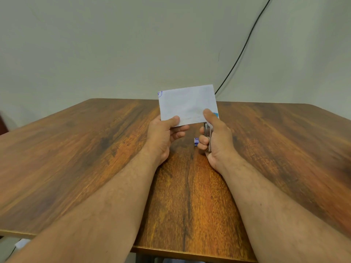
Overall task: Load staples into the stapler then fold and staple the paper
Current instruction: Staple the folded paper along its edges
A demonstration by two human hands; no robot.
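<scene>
Now paper (187, 105) between hands, stapler (207, 134) right

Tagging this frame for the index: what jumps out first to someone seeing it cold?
First, the folded white paper held upright above the middle of the wooden table, pinched at its lower left by the left hand. Next, the right hand gripping a metal stapler at the paper's lower right corner, with a small purple box on the table just behind the fingers. A black cable runs down the wall behind.
</scene>
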